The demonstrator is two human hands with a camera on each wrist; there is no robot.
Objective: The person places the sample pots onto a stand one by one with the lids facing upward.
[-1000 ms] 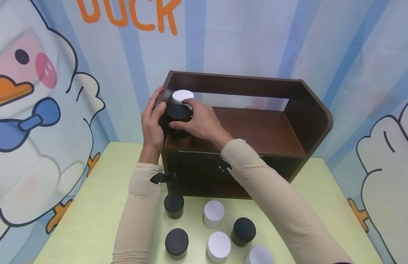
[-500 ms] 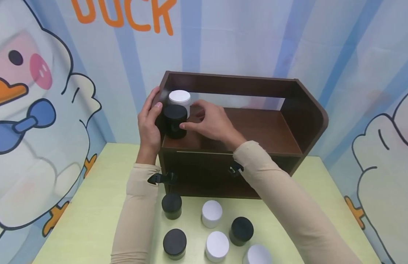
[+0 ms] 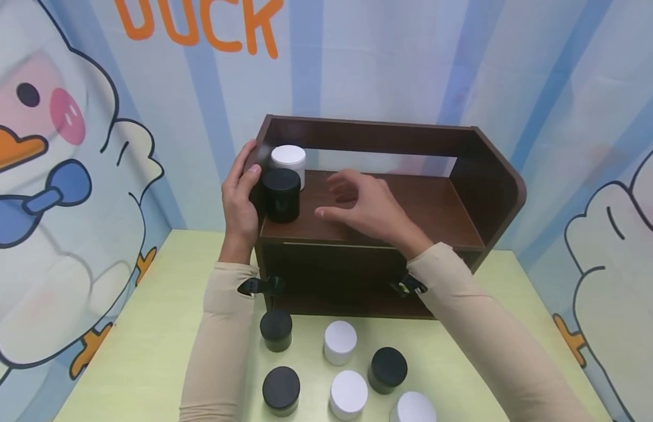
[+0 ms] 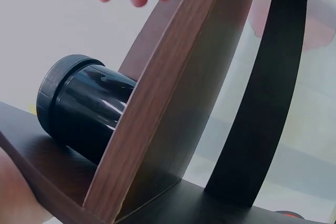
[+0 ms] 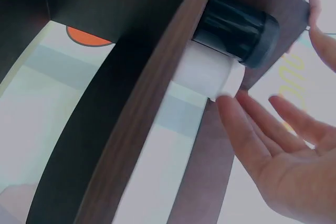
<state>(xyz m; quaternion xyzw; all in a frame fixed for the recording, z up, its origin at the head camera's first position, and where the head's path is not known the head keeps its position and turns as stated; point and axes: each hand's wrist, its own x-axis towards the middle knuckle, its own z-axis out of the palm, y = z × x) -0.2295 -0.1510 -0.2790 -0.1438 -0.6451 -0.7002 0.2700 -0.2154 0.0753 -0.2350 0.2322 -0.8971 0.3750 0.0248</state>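
On the left end of the upper shelf of a dark brown wooden rack (image 3: 374,243) stand two lidded jars. The black jar (image 3: 282,196) is in front, and the white jar (image 3: 289,157) stands just behind it, partly hidden. My left hand (image 3: 240,202) rests against the rack's left side panel, holding no jar. Over the shelf, to the right of both jars, my right hand (image 3: 371,205) is apart from them, its fingers loosely bent with nothing between them. The right wrist view shows the black jar (image 5: 236,30) beside the white jar (image 5: 207,69), near my fingers.
On the pale yellow table (image 3: 147,328) in front of the rack stand several more jars, among them a black one (image 3: 276,330), a white one (image 3: 340,342) and another black one (image 3: 388,369). A striped curtain (image 3: 384,70) with duck pictures hangs behind.
My right hand has let go of the black jar and moved away to the right. The black jar stands in place on the shelf. My left hand stays at the side panel.
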